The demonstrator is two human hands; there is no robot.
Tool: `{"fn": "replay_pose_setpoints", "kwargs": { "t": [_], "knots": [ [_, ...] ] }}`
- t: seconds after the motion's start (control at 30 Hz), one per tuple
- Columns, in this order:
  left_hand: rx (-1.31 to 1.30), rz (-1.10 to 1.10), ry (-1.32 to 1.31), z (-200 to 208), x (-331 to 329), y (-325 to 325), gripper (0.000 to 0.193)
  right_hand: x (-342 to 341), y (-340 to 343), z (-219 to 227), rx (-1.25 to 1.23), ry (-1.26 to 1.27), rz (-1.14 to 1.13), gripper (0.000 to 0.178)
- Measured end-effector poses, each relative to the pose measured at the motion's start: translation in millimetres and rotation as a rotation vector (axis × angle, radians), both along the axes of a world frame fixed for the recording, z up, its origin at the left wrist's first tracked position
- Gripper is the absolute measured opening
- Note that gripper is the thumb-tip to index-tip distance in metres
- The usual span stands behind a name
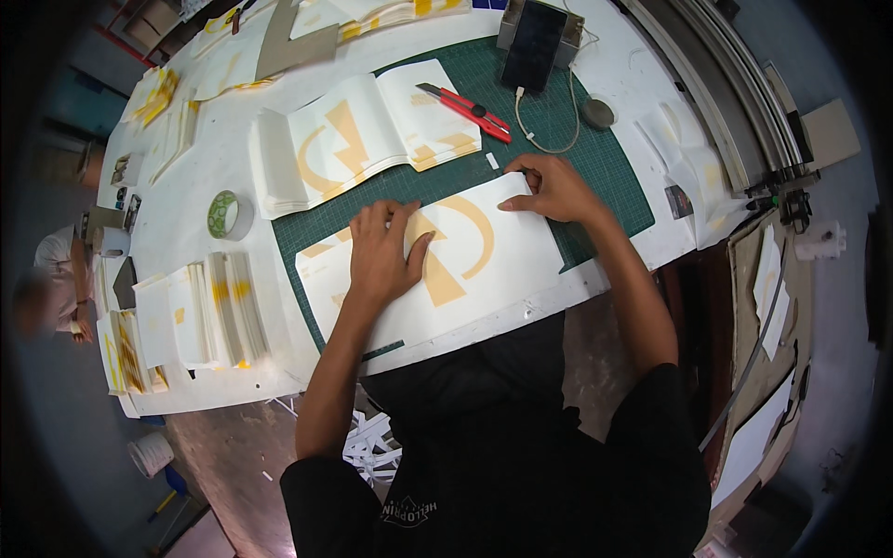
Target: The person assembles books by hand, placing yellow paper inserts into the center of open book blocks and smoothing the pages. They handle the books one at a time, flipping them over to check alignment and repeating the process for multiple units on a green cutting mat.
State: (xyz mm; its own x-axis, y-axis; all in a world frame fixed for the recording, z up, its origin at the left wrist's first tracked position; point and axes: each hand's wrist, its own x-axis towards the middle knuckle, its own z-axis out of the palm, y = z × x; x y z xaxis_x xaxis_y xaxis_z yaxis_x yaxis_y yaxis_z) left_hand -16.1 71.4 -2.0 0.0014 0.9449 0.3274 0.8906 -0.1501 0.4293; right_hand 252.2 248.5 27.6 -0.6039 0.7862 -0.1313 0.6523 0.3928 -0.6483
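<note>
White paper sheet with pale-orange printed shapes (516,242) lies flat over the near edge of a green gridded cutting mat (605,191), by the near edge of the white work surface (298,367). On its left half rests the left hand (379,251), fingers spread and thumb apart. The right hand (553,189) is at the sheet's far-right corner, thumb on the paper and fingers curled; whether it pinches the corner, I cannot tell. Just beyond is a stack of folded white sheets printed in pale orange (358,149), with a red-and-black utility knife (474,114) across its right end. A black phone (535,48) stands by the mat's far-right corner. Folded yellow-marked paper bundles (223,312) occupy the surface's near-left corner.
</note>
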Motion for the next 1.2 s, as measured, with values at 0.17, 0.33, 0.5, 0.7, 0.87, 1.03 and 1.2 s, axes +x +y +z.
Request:
{"fn": "replay_pose_setpoints", "kwargs": {
  "t": [0.17,0.33,0.5,0.7,0.87,1.03,1.2],
  "knots": [
    [0.018,-0.002,0.009,-1,-1,0,0.049,1,4,1,-0.037,0.044,0.022,0.053],
    [0.011,0.000,0.019,-1,-1,-1,0.049,1,-1,-3,0.016,0.107,0.004,0.049],
    [0.005,0.005,0.017,-1,0,1,0.049,3,-5,-13,0.245,0.194,0.039,0.047],
    [0.026,0.011,0.001,-1,-1,-1,0.047,11,-32,15,-0.452,0.243,-0.285,0.038],
    [0.028,-0.007,0.004,-2,-1,-1,0.046,49,-84,13,-0.303,0.014,-0.216,0.036],
    [0.043,0.013,-0.002,-1,-2,-3,0.045,18,-168,-6,0.315,0.384,-0.465,0.022],
    [0.185,-0.012,-0.055,-5,-2,-3,0.043,-17,-200,-29,0.613,0.243,-0.149,0.054]
  ]
}}
